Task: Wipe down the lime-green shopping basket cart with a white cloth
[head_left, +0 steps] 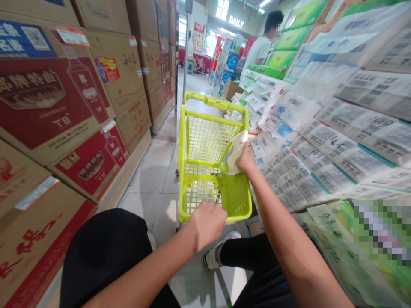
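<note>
A yellow-green shopping cart basket point(247, 205) with grid walls stands on the floor between my knees. My left hand point(207, 222) is closed over its near rim; the fingertips are hidden behind the knuckles. Higher up on the right side, my right hand point(246, 160) pinches a white cloth point(236, 158) that is draped at the basket's right edge. The cloth hangs partly down inside the basket. No goods show in the part of the basket that I can see.
Stacked cardboard boxes point(41, 98) form a wall on the left. Piled packs of paper tissue point(324, 149) line the right side, close to my right arm. A thin metal pole point(186, 55) rises behind the cart. Farther down the aisle stands a person point(257, 51) in white.
</note>
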`<state>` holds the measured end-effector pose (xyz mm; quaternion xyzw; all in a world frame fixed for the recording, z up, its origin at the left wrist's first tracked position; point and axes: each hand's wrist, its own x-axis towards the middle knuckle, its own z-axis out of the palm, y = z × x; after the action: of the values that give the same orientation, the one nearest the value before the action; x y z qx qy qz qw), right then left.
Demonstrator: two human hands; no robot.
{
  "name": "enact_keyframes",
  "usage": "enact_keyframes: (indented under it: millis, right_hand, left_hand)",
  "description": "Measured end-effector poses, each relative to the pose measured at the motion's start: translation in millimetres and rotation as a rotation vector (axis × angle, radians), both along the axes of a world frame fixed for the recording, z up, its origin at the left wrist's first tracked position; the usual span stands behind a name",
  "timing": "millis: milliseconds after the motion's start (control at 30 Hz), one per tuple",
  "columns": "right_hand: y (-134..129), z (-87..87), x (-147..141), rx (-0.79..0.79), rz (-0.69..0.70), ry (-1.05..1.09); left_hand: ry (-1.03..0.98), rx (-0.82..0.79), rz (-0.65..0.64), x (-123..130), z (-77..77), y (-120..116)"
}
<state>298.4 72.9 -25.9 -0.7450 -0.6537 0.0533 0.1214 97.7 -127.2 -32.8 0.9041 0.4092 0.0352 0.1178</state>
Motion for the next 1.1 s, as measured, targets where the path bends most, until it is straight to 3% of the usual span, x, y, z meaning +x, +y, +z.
enact_keyframes:
  millis: [267,367,500,733,867,967,1100]
  right_hand:
    - [-76.9,-4.0,0.3,-0.148,0.052,-0.127]
    - [-88.2,-0.1,-0.2,-0.175,0.029,-0.180]
    - [-66.8,9.7,0.2,-0.188,-0.009,-0.197]
    - [15.2,28.3,2.0,-0.093,-0.087,-0.162]
    - [44.7,31.9,5.3,-0.044,-0.107,-0.135]
    - [43.5,26.5,5.0,-0.019,-0.095,-0.142]
    - [9.2,13.9,1.9,-0.060,-0.082,-0.156]
  left_hand:
    - [0.010,-0.024,0.106,8.2,5.2,0.3]
    - [0.013,-0.048,0.061,9.0,4.5,0.4]
    - [0.015,-0.059,-0.044,9.8,2.2,1.2]
    - [0.082,-0.148,-0.081,6.0,11.4,-7.0]
    - [0.064,-0.143,-0.094,2.9,11.3,-12.2]
    - [0.037,-0.139,-0.104,0.5,8.8,-11.5]
    - [0.045,-0.145,-0.108,-4.2,7.2,-8.2]
